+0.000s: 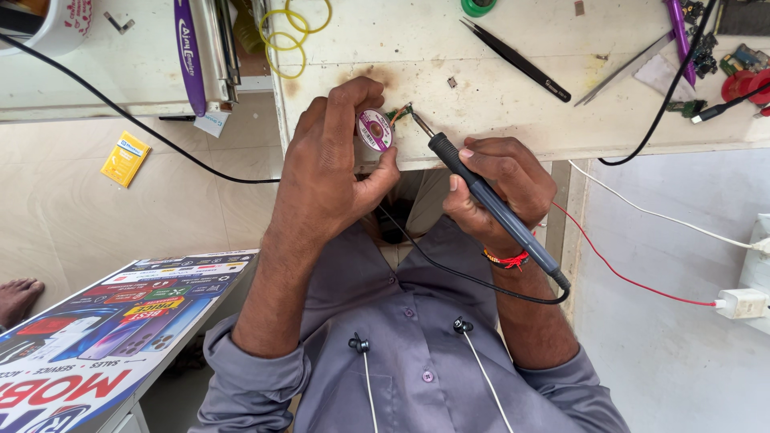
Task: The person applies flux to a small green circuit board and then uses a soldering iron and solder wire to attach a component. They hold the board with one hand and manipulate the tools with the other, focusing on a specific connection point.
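At bench edge, left hand [333, 160] pinching wick spool [374, 130], right hand [501, 188] angling soldering iron [481, 192]

Floor: pale beige tiles [96, 200] are seen at 9 o'clock.
Worktop: a stained cream bench [497, 96] is set at 12 o'clock.
Wall: a light grey surface [658, 353] is seen at 4 o'clock.
Light: everything is evenly lit.
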